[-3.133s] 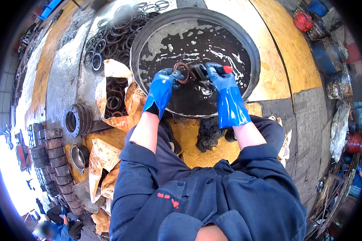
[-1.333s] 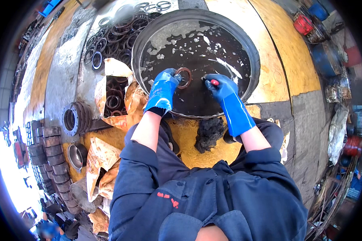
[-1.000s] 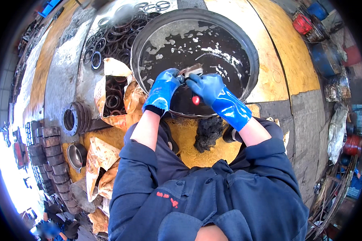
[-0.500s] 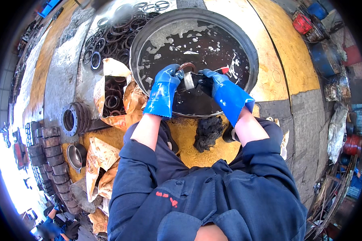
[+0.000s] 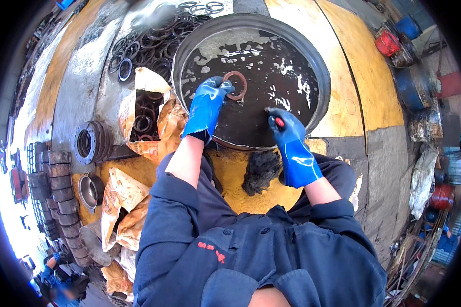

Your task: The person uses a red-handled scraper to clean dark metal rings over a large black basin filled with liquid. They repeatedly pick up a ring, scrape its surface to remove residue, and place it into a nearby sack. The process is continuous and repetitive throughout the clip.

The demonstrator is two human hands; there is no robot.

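Ring (image 5: 235,85) pinched by left hand (image 5: 208,102), arm outstretched.

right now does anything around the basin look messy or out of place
Mostly the torn brown paper wrapping left of the round basin: it is ripped open, with metal rings showing inside. A dark matted clump lies on the yellow floor by the knees. The left hand holds a rusty ring; the right hand grips a red-handled tool.
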